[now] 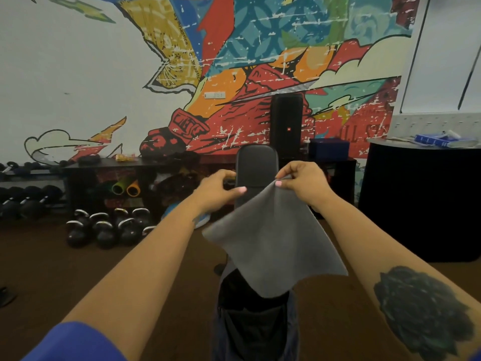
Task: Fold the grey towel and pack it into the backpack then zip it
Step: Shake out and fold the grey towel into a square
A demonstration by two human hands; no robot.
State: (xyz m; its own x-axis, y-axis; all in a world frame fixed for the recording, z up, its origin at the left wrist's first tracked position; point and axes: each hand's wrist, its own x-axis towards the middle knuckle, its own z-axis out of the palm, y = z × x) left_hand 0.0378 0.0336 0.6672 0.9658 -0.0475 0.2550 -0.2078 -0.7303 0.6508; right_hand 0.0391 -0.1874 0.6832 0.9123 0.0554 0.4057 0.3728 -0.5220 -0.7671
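The grey towel (270, 246) hangs unfolded in the air in front of me, one corner on top. My right hand (302, 182) pinches that top corner between thumb and fingers. My left hand (217, 190) is raised just to the left of the towel's upper edge, fingers loosely curled and thumb pointing at the cloth, with nothing in it. Below the towel's lowest corner, a dark backpack (256, 327) sits with its mouth open towards me; the towel hides its upper part.
A black padded bench back (256, 166) rises behind the hands. Kettlebells (104, 227) and dumbbells (28, 201) lie on the floor at left. A tall black speaker (286, 123) stands on a low shelf, and a black round counter (421, 199) is at right.
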